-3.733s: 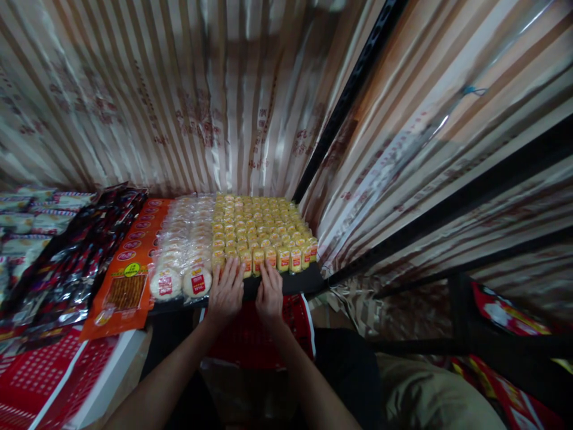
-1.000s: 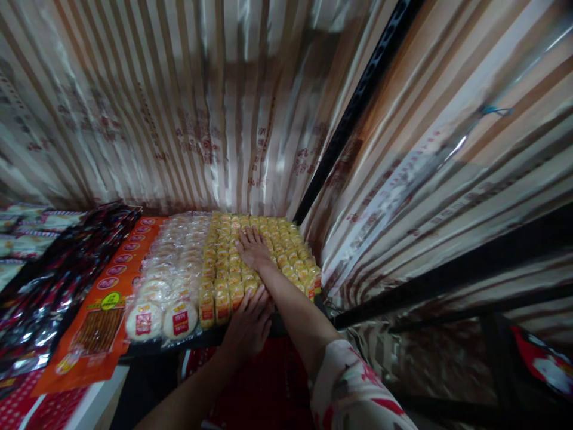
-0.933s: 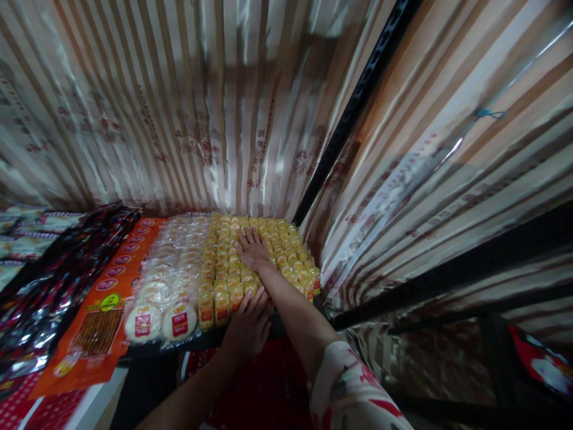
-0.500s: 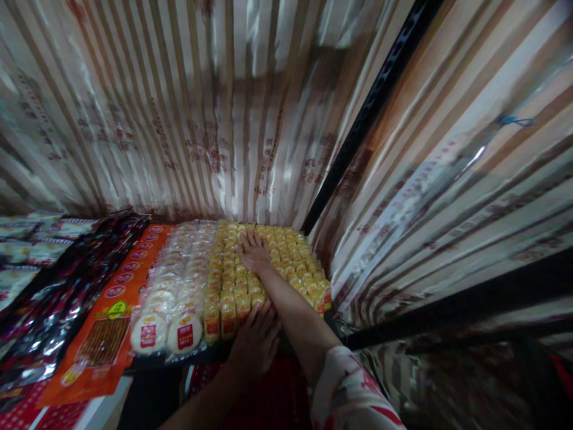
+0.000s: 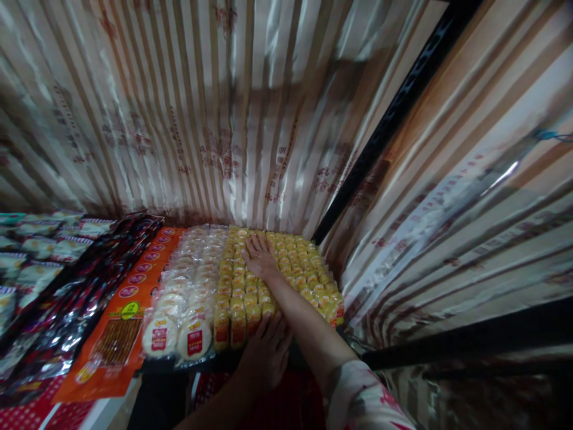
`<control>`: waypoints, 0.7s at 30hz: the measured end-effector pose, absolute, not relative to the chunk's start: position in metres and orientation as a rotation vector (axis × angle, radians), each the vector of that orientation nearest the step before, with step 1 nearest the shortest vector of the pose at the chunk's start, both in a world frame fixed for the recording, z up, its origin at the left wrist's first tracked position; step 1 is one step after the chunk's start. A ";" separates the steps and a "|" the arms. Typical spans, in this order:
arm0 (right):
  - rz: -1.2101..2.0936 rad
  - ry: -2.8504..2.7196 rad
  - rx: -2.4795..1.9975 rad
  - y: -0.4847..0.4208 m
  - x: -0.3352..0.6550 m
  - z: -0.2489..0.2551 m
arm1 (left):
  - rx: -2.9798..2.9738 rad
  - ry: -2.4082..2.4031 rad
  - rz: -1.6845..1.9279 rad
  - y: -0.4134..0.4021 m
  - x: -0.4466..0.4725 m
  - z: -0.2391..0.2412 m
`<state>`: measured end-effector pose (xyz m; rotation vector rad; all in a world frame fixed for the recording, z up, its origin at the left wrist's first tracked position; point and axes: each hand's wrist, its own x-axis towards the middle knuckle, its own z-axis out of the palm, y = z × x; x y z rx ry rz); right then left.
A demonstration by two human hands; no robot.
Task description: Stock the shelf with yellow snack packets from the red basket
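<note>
Rows of small yellow-wrapped snack packs [image 5: 308,263] stand tightly side by side on a dark-edged shelf. My right hand [image 5: 260,257] lies flat on top of them towards the back, fingers spread. Against the front faces of the nearest packs rests my left hand [image 5: 267,346], its fingers stretched out and pointing up. That hand is in shadow, and it covers part of the front row. Just left of the yellow packs are two rows of round white crackers [image 5: 194,337] in clear wrappers with red labels. Neither hand grasps anything.
An orange snack bag [image 5: 120,322] with stick-shaped food lies left of the crackers, then dark shiny packets [image 5: 67,310] and white packets [image 5: 40,278]. Striped plastic sheeting [image 5: 201,119] hangs behind. A black slotted post [image 5: 380,125] rises at the back right corner.
The view has shifted, so everything appears slightly further right and lower. Both hands keep nearly the same places on the yellow packs.
</note>
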<state>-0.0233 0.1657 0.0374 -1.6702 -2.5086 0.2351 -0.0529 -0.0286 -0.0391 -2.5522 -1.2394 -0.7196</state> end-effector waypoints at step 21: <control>0.250 -2.329 -1.989 0.174 0.012 0.031 | -2.463 -1.205 -0.679 -0.026 -0.051 -0.035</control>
